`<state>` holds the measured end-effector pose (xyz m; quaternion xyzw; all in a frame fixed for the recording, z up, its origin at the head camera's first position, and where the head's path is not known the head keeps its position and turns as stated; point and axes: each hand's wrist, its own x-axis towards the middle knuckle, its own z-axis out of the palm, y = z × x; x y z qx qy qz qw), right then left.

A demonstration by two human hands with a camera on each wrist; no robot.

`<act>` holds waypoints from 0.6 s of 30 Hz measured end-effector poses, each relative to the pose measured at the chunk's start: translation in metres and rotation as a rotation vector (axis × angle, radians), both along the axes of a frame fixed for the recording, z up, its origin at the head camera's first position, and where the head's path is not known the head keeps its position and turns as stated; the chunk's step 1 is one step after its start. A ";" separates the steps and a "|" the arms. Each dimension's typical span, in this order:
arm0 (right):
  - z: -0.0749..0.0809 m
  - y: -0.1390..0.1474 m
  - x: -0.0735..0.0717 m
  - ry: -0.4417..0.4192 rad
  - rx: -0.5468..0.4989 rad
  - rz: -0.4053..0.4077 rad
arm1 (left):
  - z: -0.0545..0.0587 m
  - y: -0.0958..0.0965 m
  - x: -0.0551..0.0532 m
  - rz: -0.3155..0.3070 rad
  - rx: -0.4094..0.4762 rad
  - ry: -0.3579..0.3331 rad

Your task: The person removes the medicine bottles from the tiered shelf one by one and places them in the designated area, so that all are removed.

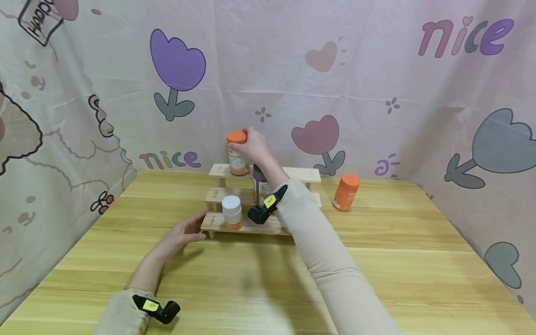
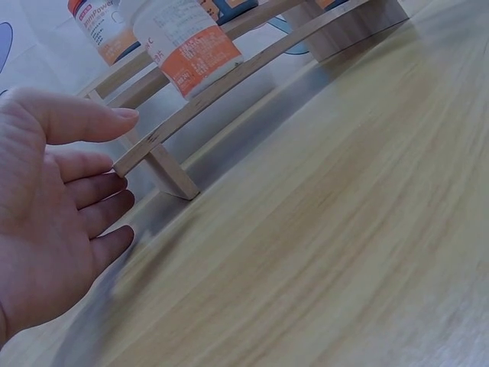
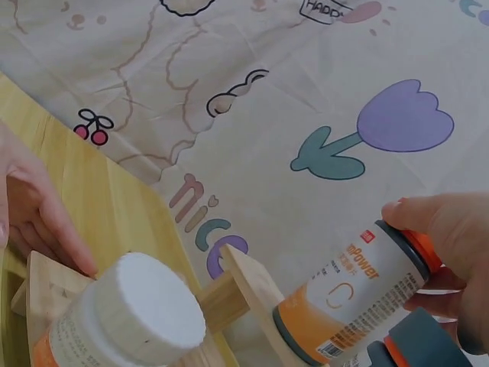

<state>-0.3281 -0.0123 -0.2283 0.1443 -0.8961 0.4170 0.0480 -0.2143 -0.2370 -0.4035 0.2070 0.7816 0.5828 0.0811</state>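
My right hand [image 1: 256,148] grips an orange-capped supplement bottle [image 1: 237,160] by its upper part, thumb and fingers around the cap end. Its base meets the left end of the top tier of a three-step wooden rack [image 1: 301,174]. In the right wrist view that bottle [image 3: 355,294] shows a white and orange label with a large C. My left hand [image 1: 184,232] rests at the rack's left end, fingertips at the lowest tier's corner, fingers fairly straight in the left wrist view. A white-capped bottle [image 1: 232,213] stands on the lowest tier. On the middle tier, a dark-capped bottle [image 1: 261,186] is partly behind my right arm.
An orange bottle [image 1: 346,192] stands on the wooden table [image 1: 418,260] to the right of the rack. Something orange at the lowest tier's right is mostly hidden by my right sleeve. A patterned cloth [image 1: 259,56] hangs behind the table.
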 end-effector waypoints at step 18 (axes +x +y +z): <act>0.013 0.023 0.001 0.060 0.023 -0.039 | 0.000 0.000 -0.002 -0.002 0.004 -0.002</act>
